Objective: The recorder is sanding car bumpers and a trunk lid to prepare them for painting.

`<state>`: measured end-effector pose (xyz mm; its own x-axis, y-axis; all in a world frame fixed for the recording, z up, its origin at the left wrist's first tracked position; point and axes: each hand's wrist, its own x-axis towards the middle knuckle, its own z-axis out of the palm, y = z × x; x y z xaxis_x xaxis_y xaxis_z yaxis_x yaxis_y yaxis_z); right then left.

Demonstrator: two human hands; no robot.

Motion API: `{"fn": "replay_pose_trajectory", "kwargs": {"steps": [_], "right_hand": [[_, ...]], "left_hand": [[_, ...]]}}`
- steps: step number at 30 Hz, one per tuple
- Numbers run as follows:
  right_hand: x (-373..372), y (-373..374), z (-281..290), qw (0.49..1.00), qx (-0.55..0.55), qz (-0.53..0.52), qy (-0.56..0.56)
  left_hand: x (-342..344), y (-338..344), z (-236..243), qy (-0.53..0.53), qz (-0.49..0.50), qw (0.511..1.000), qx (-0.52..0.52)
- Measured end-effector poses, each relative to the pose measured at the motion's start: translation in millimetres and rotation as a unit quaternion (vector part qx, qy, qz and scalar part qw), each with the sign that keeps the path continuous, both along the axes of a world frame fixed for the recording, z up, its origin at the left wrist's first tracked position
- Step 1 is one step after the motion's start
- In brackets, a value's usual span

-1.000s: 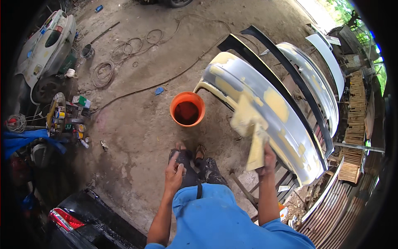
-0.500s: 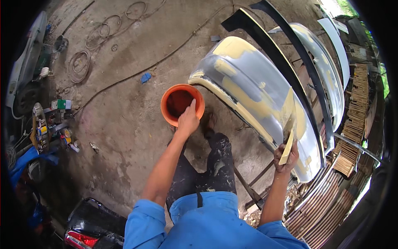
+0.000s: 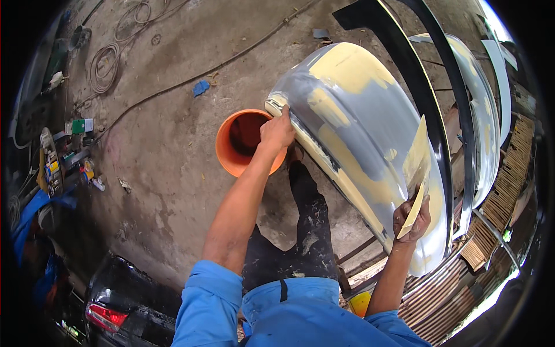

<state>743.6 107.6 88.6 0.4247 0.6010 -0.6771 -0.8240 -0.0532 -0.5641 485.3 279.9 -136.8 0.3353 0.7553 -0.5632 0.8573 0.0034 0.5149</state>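
A grey car bumper (image 3: 361, 139) with pale yellow filler patches stands to my right, its rounded end at the far side. My left hand (image 3: 276, 134) reaches over the rim of an orange bucket (image 3: 224, 147); its index finger is stretched out to the bumper's lower edge near that end. I see nothing held in it, though its other fingers are partly hidden. My right hand (image 3: 411, 218) is closed on flat, yellow-smeared putty spreaders (image 3: 417, 155), one broad and one narrow, held over the bumper's near part. The bucket's inside looks dark reddish.
Black curved trim pieces (image 3: 407, 63) and another patched bumper (image 3: 483, 115) stand beyond the bumper. A hose (image 3: 191, 81) crosses the concrete floor. Cans and tools (image 3: 87, 170) lie at the left; a black car part with a red lamp (image 3: 107, 315) is at lower left.
My left hand has moved from the bucket's opening to the bumper's edge, up and to the right. My right hand keeps the spreaders, and the view has shifted.
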Motion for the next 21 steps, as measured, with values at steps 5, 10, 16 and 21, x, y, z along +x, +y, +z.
{"fn": "replay_pose_trajectory", "kwargs": {"steps": [5,10,16,21], "right_hand": [[23,11,-7,0.998,-0.032,0.04,-0.03],[34,21,-10,0.997,-0.02,0.076,-0.015],[33,29,-17,0.99,0.009,0.143,-0.014],[16,53,-22,0.982,-0.177,0.005,-0.067]], "left_hand": [[31,-33,40,0.03,-0.016,0.999,0.002],[24,-72,51,-0.082,-0.027,0.994,0.073],[-8,-8,10,-0.047,0.106,0.992,0.047],[18,-11,18,0.044,0.024,0.998,0.026]]}}
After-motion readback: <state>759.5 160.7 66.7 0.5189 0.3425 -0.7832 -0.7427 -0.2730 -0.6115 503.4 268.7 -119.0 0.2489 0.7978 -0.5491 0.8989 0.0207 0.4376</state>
